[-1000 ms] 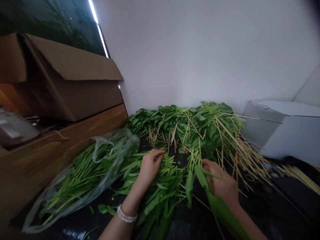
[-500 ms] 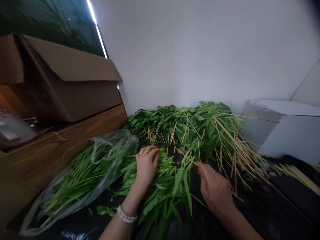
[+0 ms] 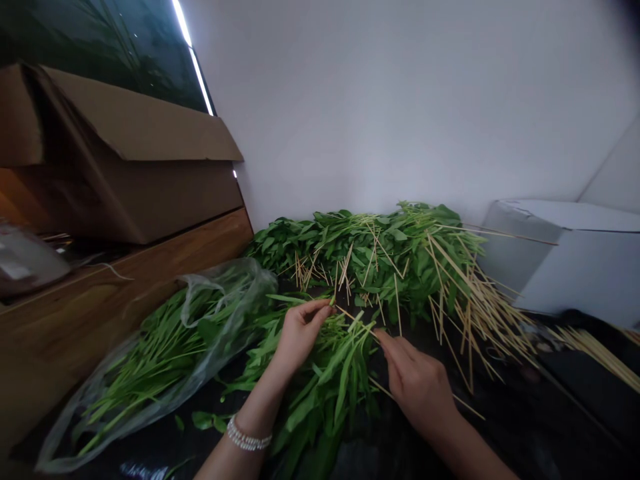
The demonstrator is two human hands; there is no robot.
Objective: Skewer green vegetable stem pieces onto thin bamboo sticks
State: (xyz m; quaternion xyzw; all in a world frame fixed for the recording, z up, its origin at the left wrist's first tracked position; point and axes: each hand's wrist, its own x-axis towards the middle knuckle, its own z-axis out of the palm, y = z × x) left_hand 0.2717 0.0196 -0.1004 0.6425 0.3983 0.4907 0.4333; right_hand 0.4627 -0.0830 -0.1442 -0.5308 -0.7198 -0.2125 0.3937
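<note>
My right hand (image 3: 417, 380) is closed around the near end of a thin bamboo skewer (image 3: 344, 311), which points up and to the left. Several leafy green stems (image 3: 345, 373) hang threaded on it, leaves drooping toward me. At the skewer's far tip, my left hand (image 3: 300, 337) pinches the cut end of a green stalk (image 3: 332, 302) between thumb and fingers; I cannot tell whether the tip has pierced it. Beneath and beside my left hand lies a loose pile of leafy greens (image 3: 257, 363).
Behind, skewered greens (image 3: 325, 233) are heaped along the white wall, bare skewer ends sticking out (image 3: 493, 317). A clear plastic bag (image 3: 65, 433) of greens lies left. An open cardboard box (image 3: 185, 193) stands on a wooden ledge (image 3: 220, 240). At right are a white box (image 3: 590, 267) and loose skewers (image 3: 595, 350).
My left hand has moved from the loose pile rightward to the skewer tip, bringing a stalk. My right hand has shifted slightly left and down with the skewer and its greens.
</note>
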